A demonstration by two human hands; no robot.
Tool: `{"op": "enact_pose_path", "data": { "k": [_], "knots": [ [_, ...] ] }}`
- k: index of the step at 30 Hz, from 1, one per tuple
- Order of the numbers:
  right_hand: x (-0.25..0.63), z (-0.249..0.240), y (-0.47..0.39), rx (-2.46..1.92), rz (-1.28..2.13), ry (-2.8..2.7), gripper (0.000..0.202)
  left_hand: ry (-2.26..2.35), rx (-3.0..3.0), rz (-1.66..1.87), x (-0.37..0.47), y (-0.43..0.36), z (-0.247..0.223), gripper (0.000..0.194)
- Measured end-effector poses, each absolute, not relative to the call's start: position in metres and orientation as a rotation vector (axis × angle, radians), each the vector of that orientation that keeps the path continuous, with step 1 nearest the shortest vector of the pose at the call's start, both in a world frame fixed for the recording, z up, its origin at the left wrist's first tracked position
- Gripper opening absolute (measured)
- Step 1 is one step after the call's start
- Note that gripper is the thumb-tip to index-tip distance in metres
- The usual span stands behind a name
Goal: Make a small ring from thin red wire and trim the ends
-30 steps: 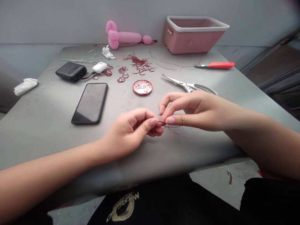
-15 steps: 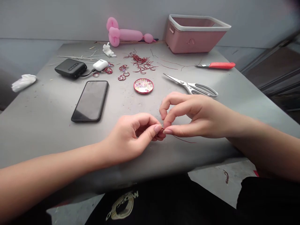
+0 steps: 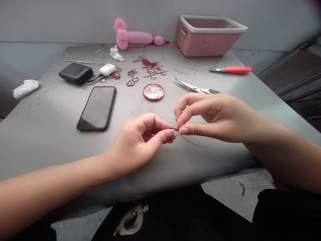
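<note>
My left hand [image 3: 142,144] pinches a small dark red wire ring [image 3: 173,128] between thumb and fingers. Close against it, my right hand [image 3: 213,115] grips the ring's other side with thumb and forefinger. A thin wire tail [image 3: 193,143] trails to the right below my right fingers. Beyond the hands lies a round red-rimmed dish [image 3: 153,92] of pale beads. Silver scissors [image 3: 198,89] lie behind my right hand, which hides part of their handles. Several red wire rings [image 3: 130,82] and a heap of red wire bits [image 3: 151,65] lie farther back.
A black phone [image 3: 97,107] lies left of centre, with a black power bank [image 3: 76,73] and white earbud case [image 3: 107,69] behind. At the back are a pink balloon [image 3: 137,37], a pink bin [image 3: 205,43] and a red cutter [image 3: 237,69]. White tissue [image 3: 26,88] lies far left.
Both hands have risen slightly away from me, and the right one covers more of the scissors' handles. More of the red ring shows between the fingertips, and the wire tail has shifted.
</note>
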State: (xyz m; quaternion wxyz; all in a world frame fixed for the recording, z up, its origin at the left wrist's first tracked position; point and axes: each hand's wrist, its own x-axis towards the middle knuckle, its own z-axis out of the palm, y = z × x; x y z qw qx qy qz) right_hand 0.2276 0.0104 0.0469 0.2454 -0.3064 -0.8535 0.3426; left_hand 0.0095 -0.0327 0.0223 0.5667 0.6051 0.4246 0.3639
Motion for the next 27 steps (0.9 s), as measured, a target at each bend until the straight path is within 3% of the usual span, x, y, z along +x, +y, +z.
{"op": "enact_pose_path", "data": {
  "k": [7, 16, 18, 20, 23, 27],
  "knots": [
    [0.224, 0.047, 0.008, -0.904, 0.964, -2.349, 0.014, 0.978, 1.486, 0.837, 0.01, -0.036, 0.021, 0.02],
    [0.218, 0.033, -0.002, -0.755, -0.117, -2.489, 0.019, 0.929, 1.354, 0.848, 0.013, -0.037, 0.019, 0.016],
    [0.218, 0.033, -0.005, -0.773, -0.212, -2.466, 0.02, 0.927, 1.367, 0.861, 0.013, -0.038, 0.02, 0.016],
    [0.22, 0.035, -0.003, -0.773, -0.011, -2.484, 0.016, 0.927, 1.378, 0.876, 0.012, -0.038, 0.021, 0.016],
    [0.226, 0.04, 0.009, -0.68, 0.733, -2.491, 0.006, 0.901, 1.388, 0.849, 0.009, -0.037, 0.023, 0.013],
    [0.229, 0.045, 0.024, -0.672, 1.547, -2.311, 0.009, 0.808, 1.355, 0.815, 0.008, -0.033, 0.026, 0.007]
  ]
}}
